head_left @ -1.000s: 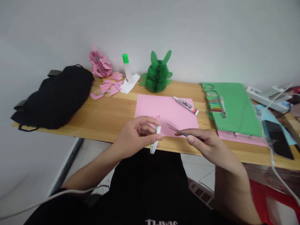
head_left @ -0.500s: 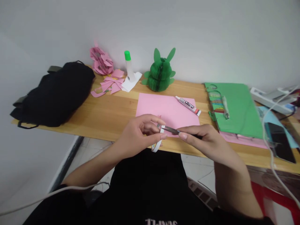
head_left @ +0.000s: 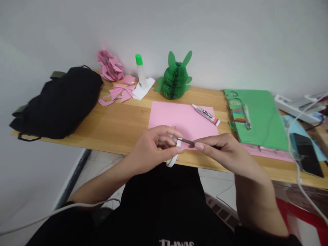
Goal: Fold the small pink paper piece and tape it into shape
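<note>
Your left hand (head_left: 151, 150) is closed on a thin white tape roll (head_left: 173, 160). Thumb and fingers pinch its upper edge, and the lower arc hangs free below them. The roll sits just off the near edge of the table (head_left: 120, 126), above your lap.

Your right hand (head_left: 228, 153) grips dark tweezers (head_left: 186, 141) between thumb and forefinger. The tweezers lie nearly level and point left. Their tips meet the top of the roll, right at your left fingertips. It cannot be told whether the tips have caught anything.

Just beyond both hands a pink sheet (head_left: 184, 118) lies flat on the table. A glue tube (head_left: 206, 115) rests aslant on its far right corner.

Behind the sheet, near the wall, stands a green paper figure (head_left: 176, 77). To its left a glue stick (head_left: 140, 70) with a green cap stands upright on a white paper. Pink scraps (head_left: 118, 93) lie beside that, with a crumpled pink wad (head_left: 110, 66) behind them.

A black bag (head_left: 58, 102) takes up the left end of the table.

On the right lies a green folder (head_left: 261, 118) with a pen on its left margin. Past it are a phone (head_left: 304, 153), a power strip (head_left: 294, 108) and a white cable (head_left: 294, 160).
</note>
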Action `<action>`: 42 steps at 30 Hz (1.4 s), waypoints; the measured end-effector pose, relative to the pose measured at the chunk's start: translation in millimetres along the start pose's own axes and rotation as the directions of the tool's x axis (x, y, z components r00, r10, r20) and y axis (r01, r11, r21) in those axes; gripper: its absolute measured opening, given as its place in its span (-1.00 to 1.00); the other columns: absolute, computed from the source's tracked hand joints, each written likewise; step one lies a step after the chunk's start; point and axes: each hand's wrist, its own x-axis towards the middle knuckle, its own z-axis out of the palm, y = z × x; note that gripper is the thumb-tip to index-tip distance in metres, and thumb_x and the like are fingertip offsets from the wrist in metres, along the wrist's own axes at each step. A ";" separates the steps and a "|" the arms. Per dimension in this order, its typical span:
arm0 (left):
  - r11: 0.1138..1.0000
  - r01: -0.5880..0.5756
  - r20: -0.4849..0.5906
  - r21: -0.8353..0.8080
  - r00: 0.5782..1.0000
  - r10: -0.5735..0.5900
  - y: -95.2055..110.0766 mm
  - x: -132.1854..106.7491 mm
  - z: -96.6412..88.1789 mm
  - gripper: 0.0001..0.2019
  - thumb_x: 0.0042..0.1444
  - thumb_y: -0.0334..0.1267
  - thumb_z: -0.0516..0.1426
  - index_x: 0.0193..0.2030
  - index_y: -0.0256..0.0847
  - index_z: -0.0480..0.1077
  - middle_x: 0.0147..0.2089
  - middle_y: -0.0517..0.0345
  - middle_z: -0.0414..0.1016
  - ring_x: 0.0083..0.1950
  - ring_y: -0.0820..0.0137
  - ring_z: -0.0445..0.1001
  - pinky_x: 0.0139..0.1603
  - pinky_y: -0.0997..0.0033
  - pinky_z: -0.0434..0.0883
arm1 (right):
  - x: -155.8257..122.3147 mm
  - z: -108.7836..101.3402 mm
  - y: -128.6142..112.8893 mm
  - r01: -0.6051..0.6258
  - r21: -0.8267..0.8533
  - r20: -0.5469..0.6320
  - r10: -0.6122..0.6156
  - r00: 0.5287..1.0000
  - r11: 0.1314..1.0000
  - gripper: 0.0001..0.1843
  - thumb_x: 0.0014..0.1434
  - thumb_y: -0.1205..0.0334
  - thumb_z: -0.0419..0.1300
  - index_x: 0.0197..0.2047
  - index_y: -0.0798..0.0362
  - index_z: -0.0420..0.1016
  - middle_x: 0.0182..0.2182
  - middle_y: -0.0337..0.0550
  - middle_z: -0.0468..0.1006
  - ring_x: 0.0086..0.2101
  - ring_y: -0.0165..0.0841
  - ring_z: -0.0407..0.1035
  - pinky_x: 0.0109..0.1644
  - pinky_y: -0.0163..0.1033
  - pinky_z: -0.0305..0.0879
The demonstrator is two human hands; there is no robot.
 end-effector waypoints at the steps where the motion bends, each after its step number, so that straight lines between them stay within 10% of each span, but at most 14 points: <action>1: 1.000 -0.001 0.000 0.000 1.000 0.001 -0.2 -0.1 -0.1 -0.77 -0.06 -0.36 0.30 -0.22 -0.27 0.44 -0.52 0.23 0.56 -0.51 0.49 0.50 -0.42 0.52 0.42 | 0.2 0.1 0.2 0.003 0.003 0.000 -0.003 1.000 1.000 -0.60 0.27 0.07 0.12 -0.55 0.08 0.38 -0.59 -0.33 0.00 -0.54 -0.51 -0.14 -0.55 -0.32 -0.15; 20: 0.998 0.040 0.011 -0.044 0.999 -0.040 -3.4 -0.2 -4.0 -0.75 -0.07 -0.36 0.31 -0.21 -0.26 0.44 -0.51 0.25 0.56 -0.51 0.51 0.50 -0.45 0.57 0.42 | 3.4 2.3 4.1 -0.041 0.027 -0.015 0.042 0.999 0.999 -0.58 0.24 0.02 0.15 -0.54 0.12 0.46 -0.60 -0.30 0.05 -0.53 -0.51 -0.13 -0.54 -0.31 -0.15; 32: 0.996 0.076 0.042 -0.048 0.996 -0.074 -7.3 1.3 -7.1 -0.66 -0.07 -0.33 0.31 -0.11 -0.23 0.40 -0.53 0.28 0.53 -0.53 0.52 0.47 -0.50 0.59 0.38 | 11.1 -0.8 12.0 -0.140 -0.041 -0.054 0.138 0.989 0.989 -0.50 0.13 -0.21 0.17 -0.35 0.08 0.65 -0.55 -0.22 0.40 -0.51 -0.46 0.12 -0.46 -0.32 0.09; 36: 0.987 0.022 -0.142 0.160 0.990 0.001 -18.4 -5.4 -27.7 -0.61 -0.02 -0.27 0.31 -0.02 -0.20 0.40 -0.50 0.30 0.50 -0.51 0.51 0.45 -0.46 0.56 0.39 | 19.2 -3.3 34.9 -0.357 -0.388 -0.299 0.251 0.921 0.850 -0.43 0.17 -0.25 0.06 -0.30 0.06 0.64 -0.55 -0.20 0.45 -0.52 -0.41 0.23 -0.45 -0.29 0.08; 42: 0.808 0.177 -0.458 0.562 0.880 0.126 -46.7 -7.7 -101.0 -0.57 -0.05 -0.17 0.28 -0.01 -0.19 0.42 -0.39 0.20 0.54 -0.36 0.35 0.49 -0.20 0.35 0.44 | 27.1 0.5 84.3 -0.647 -0.481 -0.617 0.296 0.730 0.591 -0.54 0.23 -0.05 0.09 -0.06 0.14 0.57 -0.42 0.09 0.60 -0.43 -0.16 0.41 -0.41 -0.21 0.01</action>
